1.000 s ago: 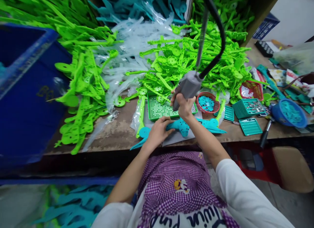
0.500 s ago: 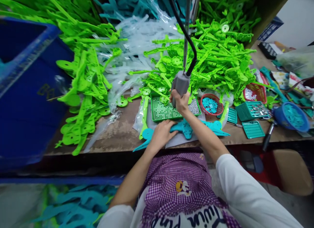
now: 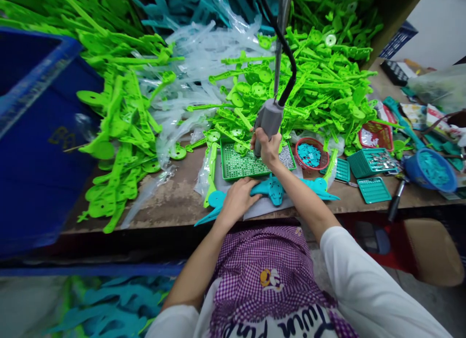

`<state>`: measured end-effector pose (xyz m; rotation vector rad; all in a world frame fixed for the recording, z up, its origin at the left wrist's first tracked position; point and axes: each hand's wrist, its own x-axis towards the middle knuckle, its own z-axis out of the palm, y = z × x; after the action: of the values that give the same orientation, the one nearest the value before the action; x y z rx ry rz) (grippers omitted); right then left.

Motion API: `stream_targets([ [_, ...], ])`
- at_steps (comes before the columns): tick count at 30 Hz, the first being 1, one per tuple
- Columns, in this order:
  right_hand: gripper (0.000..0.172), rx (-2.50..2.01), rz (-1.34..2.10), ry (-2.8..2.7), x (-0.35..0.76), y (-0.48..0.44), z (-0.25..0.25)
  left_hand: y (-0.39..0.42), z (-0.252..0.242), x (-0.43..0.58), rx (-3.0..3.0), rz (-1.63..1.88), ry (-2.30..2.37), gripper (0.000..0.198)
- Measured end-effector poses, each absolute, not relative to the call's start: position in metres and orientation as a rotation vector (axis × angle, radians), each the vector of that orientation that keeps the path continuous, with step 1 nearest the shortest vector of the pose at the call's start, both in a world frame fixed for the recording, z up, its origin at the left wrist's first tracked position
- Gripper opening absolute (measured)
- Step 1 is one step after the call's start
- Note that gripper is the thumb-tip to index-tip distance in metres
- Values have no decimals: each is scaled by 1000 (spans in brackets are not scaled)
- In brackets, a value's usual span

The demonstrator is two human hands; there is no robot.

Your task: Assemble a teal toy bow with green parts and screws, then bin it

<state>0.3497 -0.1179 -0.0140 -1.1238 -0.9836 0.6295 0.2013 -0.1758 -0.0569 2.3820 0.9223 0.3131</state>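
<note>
Since a second ago the grey power tool (image 3: 271,116) has swung more upright, with the right hand (image 3: 268,146) wrapped around its body. Beneath that grip sits a green tray (image 3: 236,167) (small metal bits fill its right end). Nearer the person, the left hand (image 3: 237,197) clasps the turquoise part (image 3: 275,190) between thumb and fingers; a red basket (image 3: 325,161) stands right of the tool grip.

A black-handled tool (image 3: 393,207) with a metal shaft lies just left of the round blue plastic bucket (image 3: 412,176); behind the bucket sit a translucent plastic bag (image 3: 439,88) and, farther back, a dark-blue latticed crate (image 3: 397,42). A tan chair seat (image 3: 433,250) shows below it, a large blue plastic bin (image 3: 32,182) well to its left.
</note>
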Motion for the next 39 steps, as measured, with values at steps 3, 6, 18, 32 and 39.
stream_targets([
  [3, 51, -1119, 642, -987, 349, -117, -12, -176, -56, 201, 2403, 302, 925, 37],
  [6, 53, -1136, 675, -1019, 347, -116, -17, -175, -58, 201, 2421, 311, 911, 35],
  [18, 47, -1083, 684, -978, 346, -127, -14, -175, -56, 201, 2396, 351, 901, 32],
  [32, 47, -1050, 706, -988, 345, -130, -20, -176, -57, 202, 2397, 344, 927, 33],
  [39, 49, -1090, 704, -989, 345, -129, -18, -176, -58, 201, 2406, 357, 913, 31],
])
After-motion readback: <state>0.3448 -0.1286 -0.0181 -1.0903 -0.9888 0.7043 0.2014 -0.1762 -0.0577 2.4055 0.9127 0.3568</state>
